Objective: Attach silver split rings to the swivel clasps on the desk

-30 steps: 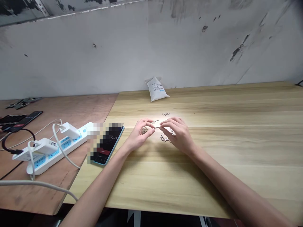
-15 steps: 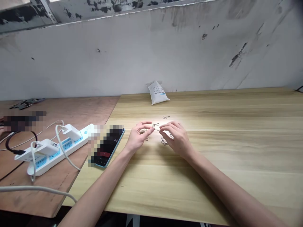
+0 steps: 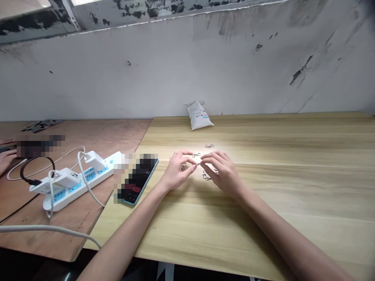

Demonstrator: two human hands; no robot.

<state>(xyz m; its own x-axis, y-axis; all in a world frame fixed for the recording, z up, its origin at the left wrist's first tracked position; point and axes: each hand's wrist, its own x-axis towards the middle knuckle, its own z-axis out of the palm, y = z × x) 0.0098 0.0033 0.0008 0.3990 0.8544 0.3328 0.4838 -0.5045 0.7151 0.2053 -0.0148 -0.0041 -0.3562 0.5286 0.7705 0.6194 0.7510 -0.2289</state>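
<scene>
Both hands rest on the light wooden table (image 3: 263,195) with their fingertips meeting over a scatter of small metal rings and clasps. My left hand (image 3: 177,173) pinches a small metal ring (image 3: 183,167) between thumb and fingers. My right hand (image 3: 221,169) pinches a tiny metal clasp at the point where the two hands meet. More metal clasps (image 3: 206,176) lie under and beside the right hand. A single clasp (image 3: 209,146) lies a little farther back, and another (image 3: 196,155) sits just beyond the fingertips.
A phone (image 3: 140,180) lies left of my left hand. A white power strip (image 3: 73,181) with chargers and cables sits on the darker board at left. A small white bag (image 3: 199,115) stands against the wall. Another person's hand (image 3: 4,160) shows at the far left edge.
The camera has shifted slightly, so the scene sits a bit lower and to the right. My hands stay together, fingers working the small metal parts.
</scene>
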